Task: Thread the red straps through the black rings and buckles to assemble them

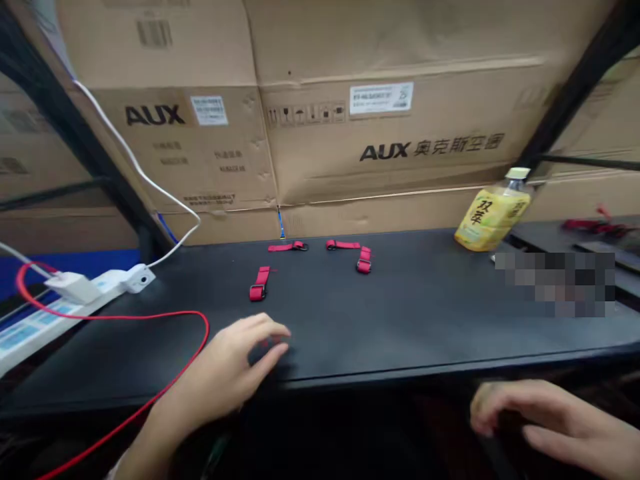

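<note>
Landmark: the near-left red webbing strap [259, 284], black buckle at its near end, flat on the black tabletop [400, 313]. Left hand [233, 360] sits on the strap's near side, over the table edge; strap lies straight ahead of it, close but not touching. Strap's long axis runs away from the person, far end leaning slightly right; buckle end faces the hand. Left hand clearly the nearer one.

Left hand is loosely bent, thumb apart from fingers, no grip evident; a smudge of red shows through the gap, can't tell what. Right hand [550, 417] is half curled, nothing seen in it, well off to the landmark's right and nearer the person, below the table edge.

Relative to the same strap: second red strap [287, 247] behind and a bit right, third [343, 245] and fourth [365, 260] farther right. Yellow-labelled drink bottle [493, 213] far right, white power strip [55, 323] left, red cable [150, 316] left and nearer, AUX cartons [310, 160] behind.
</note>
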